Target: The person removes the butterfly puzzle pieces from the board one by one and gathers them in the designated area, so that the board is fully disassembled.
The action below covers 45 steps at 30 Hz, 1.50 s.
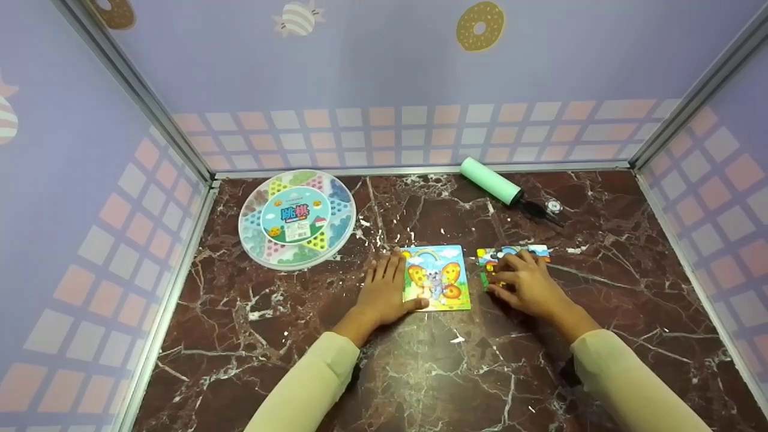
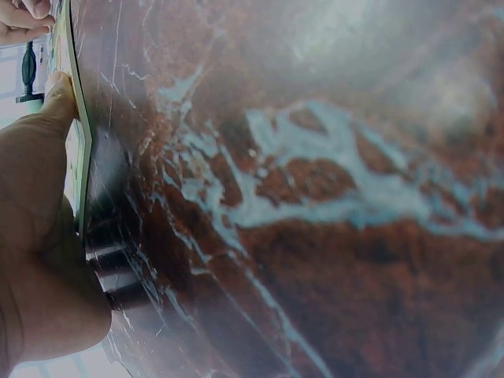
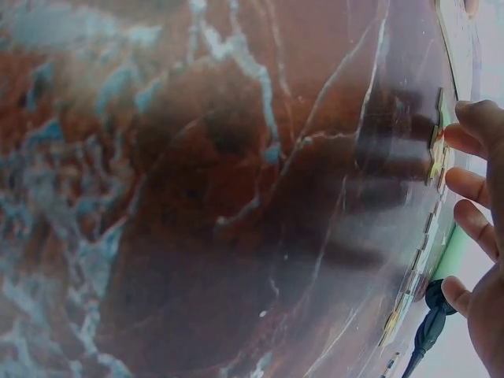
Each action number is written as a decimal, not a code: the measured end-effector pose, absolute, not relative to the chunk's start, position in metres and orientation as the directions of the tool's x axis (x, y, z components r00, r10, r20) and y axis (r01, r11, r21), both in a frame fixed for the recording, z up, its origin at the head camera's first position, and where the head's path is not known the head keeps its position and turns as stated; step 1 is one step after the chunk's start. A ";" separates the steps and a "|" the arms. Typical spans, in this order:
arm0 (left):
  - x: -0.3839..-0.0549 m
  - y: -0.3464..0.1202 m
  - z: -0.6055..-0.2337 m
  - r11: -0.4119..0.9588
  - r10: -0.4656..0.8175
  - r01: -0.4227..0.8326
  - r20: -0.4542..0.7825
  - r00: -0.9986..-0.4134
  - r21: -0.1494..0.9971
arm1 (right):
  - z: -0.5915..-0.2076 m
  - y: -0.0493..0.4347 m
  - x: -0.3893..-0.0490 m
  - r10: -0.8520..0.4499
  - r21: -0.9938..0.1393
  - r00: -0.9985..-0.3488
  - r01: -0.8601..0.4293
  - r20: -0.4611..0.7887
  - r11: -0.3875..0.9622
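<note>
A square picture board (image 1: pixel 441 270) lies on the table, showing a grey cartoon animal with orange butterfly wings under a rainbow. My left hand (image 1: pixel 384 292) rests along its left side, fingers extended and thumb lying over the lower edge. In the left wrist view the thumb (image 2: pixel 59 98) presses on the board's rim. To the right, several colourful jigsaw pieces (image 1: pixel 487 257) lie together, partly hidden under my right hand (image 1: pixel 528 288). Its spread, slightly bent fingers touch the pieces from above. A green-edged piece (image 1: pixel 484 281) shows beside the thumb.
A round Chinese checkers set (image 1: pixel 297 219) in a clear case stands at the back left. Toward the back right lies a mint-green hand pump (image 1: pixel 491 181) with a black end, beside a small round item (image 1: pixel 553 206). Patterned panels (image 1: pixel 384 138) enclose the marbled table.
</note>
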<state>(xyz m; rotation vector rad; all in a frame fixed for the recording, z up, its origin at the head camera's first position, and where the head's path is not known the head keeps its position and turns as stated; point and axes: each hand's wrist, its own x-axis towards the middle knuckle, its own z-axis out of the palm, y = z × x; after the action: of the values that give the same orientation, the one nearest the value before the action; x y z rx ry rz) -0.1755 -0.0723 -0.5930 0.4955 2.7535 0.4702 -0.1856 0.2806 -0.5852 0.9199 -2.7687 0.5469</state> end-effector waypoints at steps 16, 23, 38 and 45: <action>-0.174 -0.071 -0.591 0.893 0.366 0.273 -0.226 -0.903 0.357 | -0.580 0.257 -0.189 -0.557 -0.286 -0.803 -0.597 0.213 0.750; -0.174 -0.071 -0.589 0.898 0.359 0.270 -0.227 -0.905 0.347 | -0.578 0.237 -0.193 -0.559 -0.293 -0.814 -0.579 0.156 0.761; -0.178 -0.073 -0.598 0.890 0.370 0.269 -0.239 -0.898 0.368 | -0.582 0.201 -0.205 -0.595 -0.321 -0.791 -0.605 0.141 0.728; -0.179 -0.073 -0.601 0.889 0.368 0.269 -0.227 -0.902 0.370 | -0.584 0.190 -0.208 -0.592 -0.317 -0.798 -0.594 0.116 0.740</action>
<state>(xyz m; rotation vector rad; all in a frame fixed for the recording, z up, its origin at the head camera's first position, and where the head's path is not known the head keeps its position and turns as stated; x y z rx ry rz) -0.1789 -0.0729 -0.6012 0.4770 2.7646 0.4808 -0.2081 0.1900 -0.5837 0.9961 -2.9229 0.5359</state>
